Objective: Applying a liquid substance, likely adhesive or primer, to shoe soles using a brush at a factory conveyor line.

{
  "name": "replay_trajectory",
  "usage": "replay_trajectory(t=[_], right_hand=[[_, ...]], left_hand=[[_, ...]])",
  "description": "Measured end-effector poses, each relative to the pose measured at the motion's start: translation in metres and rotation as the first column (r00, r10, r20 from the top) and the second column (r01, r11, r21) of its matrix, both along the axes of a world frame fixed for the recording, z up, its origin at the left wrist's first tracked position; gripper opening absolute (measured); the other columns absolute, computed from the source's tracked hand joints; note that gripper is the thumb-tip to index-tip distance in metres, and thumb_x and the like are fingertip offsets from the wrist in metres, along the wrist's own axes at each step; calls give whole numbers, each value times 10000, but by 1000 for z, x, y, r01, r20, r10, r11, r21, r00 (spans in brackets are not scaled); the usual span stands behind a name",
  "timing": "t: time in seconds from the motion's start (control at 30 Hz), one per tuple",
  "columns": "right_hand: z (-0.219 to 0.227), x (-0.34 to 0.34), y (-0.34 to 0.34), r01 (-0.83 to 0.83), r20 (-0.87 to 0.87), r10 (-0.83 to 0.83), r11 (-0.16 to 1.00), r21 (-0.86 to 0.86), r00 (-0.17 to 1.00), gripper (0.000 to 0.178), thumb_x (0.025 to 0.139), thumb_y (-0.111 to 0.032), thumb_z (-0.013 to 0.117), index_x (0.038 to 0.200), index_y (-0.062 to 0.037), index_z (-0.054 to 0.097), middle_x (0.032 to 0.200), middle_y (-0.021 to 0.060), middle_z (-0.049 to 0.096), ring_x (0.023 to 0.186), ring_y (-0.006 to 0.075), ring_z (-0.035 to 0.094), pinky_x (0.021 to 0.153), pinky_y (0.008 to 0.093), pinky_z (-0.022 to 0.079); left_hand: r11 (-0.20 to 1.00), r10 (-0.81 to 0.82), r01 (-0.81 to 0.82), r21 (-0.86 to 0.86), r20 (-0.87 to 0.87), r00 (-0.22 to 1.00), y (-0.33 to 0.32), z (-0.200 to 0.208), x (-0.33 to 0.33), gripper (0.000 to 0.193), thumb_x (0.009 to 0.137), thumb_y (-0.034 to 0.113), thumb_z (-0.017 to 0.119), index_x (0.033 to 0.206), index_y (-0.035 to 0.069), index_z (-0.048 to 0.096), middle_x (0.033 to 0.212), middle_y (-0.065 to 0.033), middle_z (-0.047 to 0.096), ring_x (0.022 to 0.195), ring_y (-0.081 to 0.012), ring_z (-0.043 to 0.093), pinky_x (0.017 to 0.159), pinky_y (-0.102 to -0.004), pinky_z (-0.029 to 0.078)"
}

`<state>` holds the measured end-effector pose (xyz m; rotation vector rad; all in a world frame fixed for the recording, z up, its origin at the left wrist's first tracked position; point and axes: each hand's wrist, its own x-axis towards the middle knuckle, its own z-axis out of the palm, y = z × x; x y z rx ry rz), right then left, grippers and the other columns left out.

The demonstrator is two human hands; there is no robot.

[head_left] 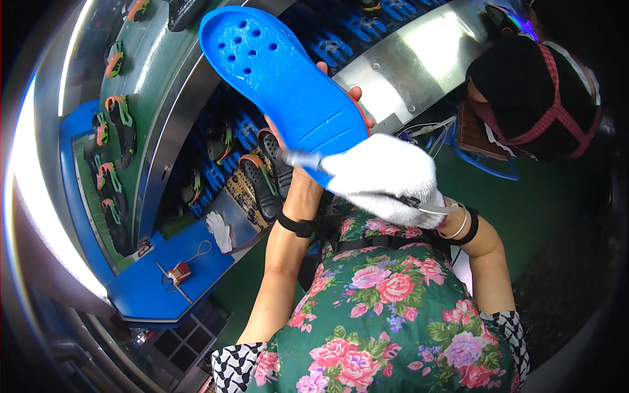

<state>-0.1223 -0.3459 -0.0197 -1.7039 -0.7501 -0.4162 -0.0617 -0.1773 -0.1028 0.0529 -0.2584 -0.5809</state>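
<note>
Presently, the blue sole [288, 85] is held raised in front of the wearer, holed end farthest away. The left hand [304, 182] supports it from beneath, fingers [356, 93] curled round its right edge. The gloved right hand [386, 173] appears closed about a blurred tool [305, 160] at the near end; individual fingers cannot be told. Glossy streaks suggest a coating step in hand; the next move calls for a steady sole and even strokes.

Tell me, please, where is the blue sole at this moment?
In the head view, the blue sole is in the upper part, slightly left of centre, held by the left hand; the gloved right hand overlaps its lower end.
</note>
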Motion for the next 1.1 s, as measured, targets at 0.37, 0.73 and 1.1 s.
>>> replay_trajectory(t=[0.37,0.73,1.1], right_hand=[[-9,2,-10,-63,-40,61,996,-70,997,288,816,-58,800,1103,-65,773,1104,103,758,961,271,732,812,374,588],[2,-6,-10,-94,-33,89,977,-192,995,307,809,-23,786,1108,-87,778,1127,114,765,954,283,735,794,376,596],[6,-3,-9,-208,-155,193,975,-84,969,147,819,-50,812,961,-85,797,1051,90,780,889,249,739,752,345,591]], left_hand=[[1000,-30,30,4,-41,999,1,12,14,1100,817,867,555,1642,239,187,1435,-308,522,1192,-540,603,954,-656,540],[1000,17,-14,18,-181,983,3,21,17,1061,856,773,597,1632,147,233,1571,-225,401,1225,-470,556,986,-627,522],[984,4,19,177,-131,991,19,9,38,1050,879,738,577,1594,33,269,1548,-174,394,1228,-473,561,955,-636,538]])
